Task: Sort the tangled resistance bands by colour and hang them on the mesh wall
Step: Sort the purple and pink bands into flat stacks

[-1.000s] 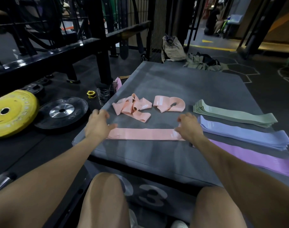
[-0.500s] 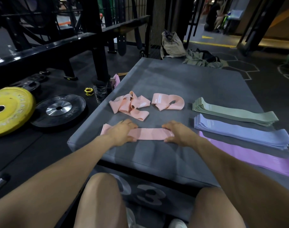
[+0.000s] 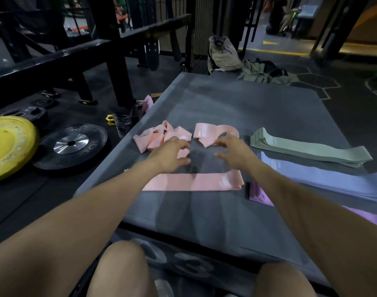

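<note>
Beyond spread fingers (image 3: 184,144): tangled pink bands (image 3: 159,136); flat band (image 3: 194,182) nearer.

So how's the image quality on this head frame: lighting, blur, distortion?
Head view: dim gym lighting, background racks nearly black. The grey mat shows pale streaky sheen. Both hands, left hand and right hand, are slightly motion-smeared at the fingertips, while the flat pink band reads fairly sharp. Wide-angle bowing curves the mat edges and stretches the forearms. The yellow plate is bright but not clipped.
</note>
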Motion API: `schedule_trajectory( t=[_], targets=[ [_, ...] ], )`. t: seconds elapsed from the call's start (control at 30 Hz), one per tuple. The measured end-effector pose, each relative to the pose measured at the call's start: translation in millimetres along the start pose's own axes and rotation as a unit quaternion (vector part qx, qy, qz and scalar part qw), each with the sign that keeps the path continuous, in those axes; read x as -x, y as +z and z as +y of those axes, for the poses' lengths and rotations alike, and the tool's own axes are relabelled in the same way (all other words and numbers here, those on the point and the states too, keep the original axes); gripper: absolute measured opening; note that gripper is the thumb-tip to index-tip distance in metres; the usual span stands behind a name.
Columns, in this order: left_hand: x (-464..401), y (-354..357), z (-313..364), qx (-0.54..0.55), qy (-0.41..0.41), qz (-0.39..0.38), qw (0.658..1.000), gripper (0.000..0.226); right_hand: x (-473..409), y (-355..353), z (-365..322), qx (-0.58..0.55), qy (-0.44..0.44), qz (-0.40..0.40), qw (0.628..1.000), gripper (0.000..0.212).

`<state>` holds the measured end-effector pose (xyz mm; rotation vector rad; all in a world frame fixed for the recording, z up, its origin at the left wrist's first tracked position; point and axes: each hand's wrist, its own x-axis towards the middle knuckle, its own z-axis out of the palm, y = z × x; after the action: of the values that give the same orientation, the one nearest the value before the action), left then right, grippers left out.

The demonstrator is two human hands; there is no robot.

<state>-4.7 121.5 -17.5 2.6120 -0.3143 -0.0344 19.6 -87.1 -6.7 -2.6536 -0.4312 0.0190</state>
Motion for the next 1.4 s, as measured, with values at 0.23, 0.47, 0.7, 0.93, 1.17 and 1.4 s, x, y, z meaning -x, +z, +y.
schedule_trajectory(
  t=[0.23,0.47,0.7,0.93,1.17,1.4],
  targets=[
    [-73,2,9,-0.015,0.001,0.044,0.999,0.037,-58,-10,19,0.019,0.031,0.082,0.996,0.035],
    [-104,14,7,-0.016,-0.010,0.056,0.998,0.036,-92,7,28,0.046,0.023,0.070,0.996,0.039],
    [-93,3,12,0.018,-0.008,0.051,0.999,0.039,-84,-11,11,-0.092,0.034,0.068,0.993,0.016],
    [-68,-56,42,0.083,0.048,0.137,0.986,0.033,-67,-75,-51,-0.209,-0.032,0.135,0.968,0.011],
    [-45,-128,77,0.144,0.047,0.250,0.956,0.019,-48,-136,-104,-0.226,-0.082,0.213,0.947,0.018],
    [-22,-165,109,0.122,0.092,0.277,0.949,0.021,-10,-173,-135,-0.160,-0.152,0.256,0.941,0.014]
  ],
)
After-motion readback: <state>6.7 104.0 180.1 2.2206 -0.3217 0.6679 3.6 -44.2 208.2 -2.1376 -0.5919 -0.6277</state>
